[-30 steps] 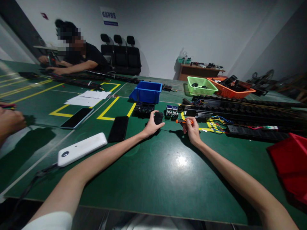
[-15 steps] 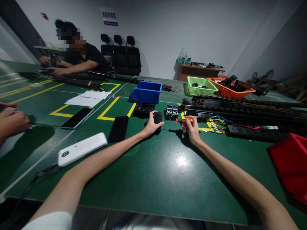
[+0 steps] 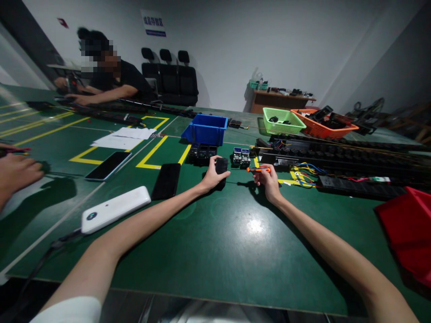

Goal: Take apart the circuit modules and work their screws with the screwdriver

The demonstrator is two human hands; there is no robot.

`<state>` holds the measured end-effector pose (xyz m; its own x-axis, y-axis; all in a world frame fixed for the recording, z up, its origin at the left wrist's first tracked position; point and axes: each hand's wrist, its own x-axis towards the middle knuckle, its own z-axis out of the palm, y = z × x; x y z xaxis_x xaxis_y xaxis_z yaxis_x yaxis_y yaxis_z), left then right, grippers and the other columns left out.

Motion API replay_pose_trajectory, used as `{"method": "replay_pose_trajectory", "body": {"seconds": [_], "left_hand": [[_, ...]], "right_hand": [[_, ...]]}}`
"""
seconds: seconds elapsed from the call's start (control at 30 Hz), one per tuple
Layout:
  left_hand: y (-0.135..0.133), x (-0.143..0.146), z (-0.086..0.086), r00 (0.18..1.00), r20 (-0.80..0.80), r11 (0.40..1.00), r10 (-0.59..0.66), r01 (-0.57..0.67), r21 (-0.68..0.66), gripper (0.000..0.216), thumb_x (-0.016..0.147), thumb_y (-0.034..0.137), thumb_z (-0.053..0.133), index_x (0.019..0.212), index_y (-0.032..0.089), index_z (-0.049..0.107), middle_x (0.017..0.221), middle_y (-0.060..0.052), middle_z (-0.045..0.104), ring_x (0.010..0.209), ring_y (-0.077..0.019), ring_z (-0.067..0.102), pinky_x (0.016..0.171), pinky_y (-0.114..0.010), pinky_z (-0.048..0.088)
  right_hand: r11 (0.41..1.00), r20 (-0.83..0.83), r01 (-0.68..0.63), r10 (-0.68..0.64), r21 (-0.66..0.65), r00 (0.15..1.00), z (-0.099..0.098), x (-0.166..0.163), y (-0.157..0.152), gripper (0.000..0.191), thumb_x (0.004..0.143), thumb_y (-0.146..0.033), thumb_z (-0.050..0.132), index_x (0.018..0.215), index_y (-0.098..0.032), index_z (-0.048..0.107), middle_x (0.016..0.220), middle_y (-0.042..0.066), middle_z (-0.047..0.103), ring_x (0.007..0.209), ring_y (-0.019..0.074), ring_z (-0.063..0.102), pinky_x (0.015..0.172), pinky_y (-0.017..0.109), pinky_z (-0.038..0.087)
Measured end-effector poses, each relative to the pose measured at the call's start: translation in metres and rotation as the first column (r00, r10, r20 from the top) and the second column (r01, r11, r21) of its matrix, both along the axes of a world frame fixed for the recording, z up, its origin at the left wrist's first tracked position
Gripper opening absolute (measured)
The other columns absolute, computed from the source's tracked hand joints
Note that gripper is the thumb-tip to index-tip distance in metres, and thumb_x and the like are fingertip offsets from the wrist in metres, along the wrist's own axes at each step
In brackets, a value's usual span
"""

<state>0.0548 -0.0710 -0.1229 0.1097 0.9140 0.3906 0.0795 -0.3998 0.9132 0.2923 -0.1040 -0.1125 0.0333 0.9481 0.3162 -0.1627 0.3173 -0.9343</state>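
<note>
My left hand (image 3: 212,176) is closed around a small black block-shaped part (image 3: 221,165), held upright on the green table (image 3: 235,242). My right hand (image 3: 267,179) grips an orange-handled screwdriver (image 3: 258,169) that lies level and points left toward the black part. Just beyond my hands sit a small module with blue and green terminals (image 3: 241,156) and a row of black parts (image 3: 202,151).
A blue bin (image 3: 205,129), a green basket (image 3: 282,120) and an orange basket (image 3: 323,126) stand further back. Long black power strips with coloured wires (image 3: 336,161) lie right. Two dark phones (image 3: 165,180), a white device (image 3: 114,209), papers (image 3: 123,137), a red bin (image 3: 409,229). Another person's hand (image 3: 16,172) at left; a seated person (image 3: 107,80) far left.
My hands have hardly moved; the right hand with the screwdriver has shifted very slightly. The other person's hand at the left edge has moved a little.
</note>
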Motion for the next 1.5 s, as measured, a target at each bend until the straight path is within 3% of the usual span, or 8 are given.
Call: {"method": "replay_pose_trajectory", "body": {"seconds": [0.47,0.7,0.87,1.1,1.33,1.5], "left_hand": [[-0.0009,-0.0009,0.0008,0.999,0.045,0.999,-0.023,0.024,-0.033,0.063,0.068,0.028,0.074,0.118,0.024,0.038,0.1,-0.002,0.051,0.085,-0.0136,0.054,0.079,-0.031,0.048],[-0.0011,-0.0004,0.0012,1.0,-0.01,1.0,-0.006,0.006,-0.001,0.063,0.069,0.028,0.073,0.119,0.024,0.036,0.102,-0.002,0.051,0.088,-0.0141,0.053,0.083,-0.031,0.046],[-0.0013,-0.0005,0.0016,1.0,-0.016,1.0,-0.009,0.009,0.009,0.063,0.07,0.029,0.072,0.12,0.024,0.035,0.103,-0.002,0.05,0.089,-0.0142,0.053,0.084,-0.031,0.046],[-0.002,-0.0006,0.002,1.0,-0.019,1.0,-0.005,0.005,0.006,0.063,0.07,0.03,0.073,0.12,0.024,0.034,0.102,-0.002,0.049,0.087,-0.0136,0.053,0.082,-0.03,0.046],[-0.0004,0.0,-0.0002,1.0,-0.021,1.0,-0.007,0.007,-0.002,0.063,0.07,0.03,0.073,0.12,0.025,0.034,0.101,-0.002,0.05,0.085,-0.0131,0.053,0.083,-0.032,0.047],[-0.0008,0.0002,-0.0003,1.0,-0.02,1.0,0.0,0.0,0.017,0.063,0.07,0.03,0.073,0.12,0.024,0.034,0.102,-0.002,0.05,0.087,-0.0136,0.054,0.083,-0.031,0.047]], "right_hand": [[0.996,0.059,0.095,-0.095,0.004,0.994,0.0014,-0.0007,-0.0001,0.031,0.086,-0.051,0.058,0.081,-0.021,0.053,0.054,-0.004,0.059,0.042,0.0087,0.05,0.041,0.019,0.038],[0.999,-0.008,0.014,-0.015,-0.037,1.0,0.0007,-0.0007,-0.0004,0.031,0.085,-0.042,0.058,0.108,-0.025,0.049,0.072,-0.002,0.065,0.053,0.0119,0.058,0.043,0.02,0.041],[0.999,0.022,0.032,-0.032,0.001,0.999,0.0027,-0.0013,-0.0021,0.025,0.087,-0.044,0.056,0.101,-0.024,0.051,0.063,-0.003,0.064,0.049,0.0109,0.055,0.043,0.02,0.04],[0.996,0.054,0.085,-0.083,-0.031,0.995,0.0014,-0.0012,0.0007,0.033,0.084,-0.054,0.057,0.086,-0.022,0.05,0.056,-0.005,0.06,0.044,0.0094,0.051,0.041,0.019,0.038],[1.0,0.014,0.002,-0.001,-0.022,1.0,0.001,-0.001,-0.0012,0.03,0.084,-0.039,0.058,0.11,-0.026,0.047,0.074,-0.003,0.065,0.051,0.011,0.057,0.043,0.021,0.042],[0.999,0.064,0.024,-0.026,0.023,0.998,0.0058,-0.0032,-0.0056,0.031,0.086,-0.041,0.058,0.112,-0.027,0.047,0.069,-0.005,0.063,0.045,0.0092,0.053,0.044,0.021,0.041]]}}
